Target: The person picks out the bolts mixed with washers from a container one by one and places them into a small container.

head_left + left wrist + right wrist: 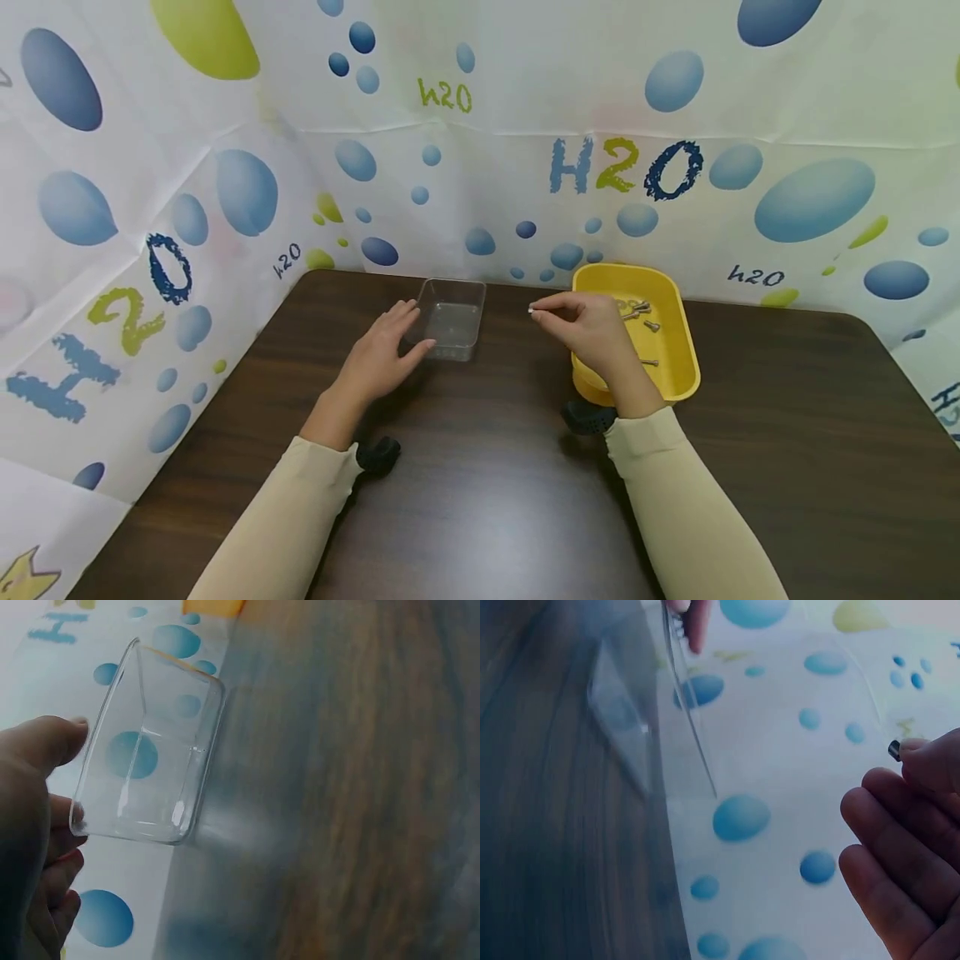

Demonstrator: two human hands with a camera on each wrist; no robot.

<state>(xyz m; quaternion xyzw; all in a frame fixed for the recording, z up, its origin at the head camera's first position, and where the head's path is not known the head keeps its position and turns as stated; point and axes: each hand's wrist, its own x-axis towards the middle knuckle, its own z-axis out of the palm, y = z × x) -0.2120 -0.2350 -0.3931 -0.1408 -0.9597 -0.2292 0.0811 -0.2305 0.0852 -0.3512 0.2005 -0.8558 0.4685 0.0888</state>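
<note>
My right hand [588,329] pinches a small metal screw [895,750] between thumb and forefinger, and only one end of it shows. This hand is above the left side of a yellow tray [686,367], with its fingertips out past the rim. Several metal screws [652,326] lie in the tray, partly hidden by the hand and wrist. A clear plastic box [453,325] stands at the table's far edge. Beside its left side is my left hand [378,354], fingers extended and thumb spread toward the near corner. In the left wrist view, fingertips [75,814] touch or nearly touch the box's rim.
The dark wooden table [480,500] runs up to a white backdrop [502,192] with blue and green drops and lettering. Black wrist devices [378,456] sit under both cuffs. A gap of table lies between the box and the tray.
</note>
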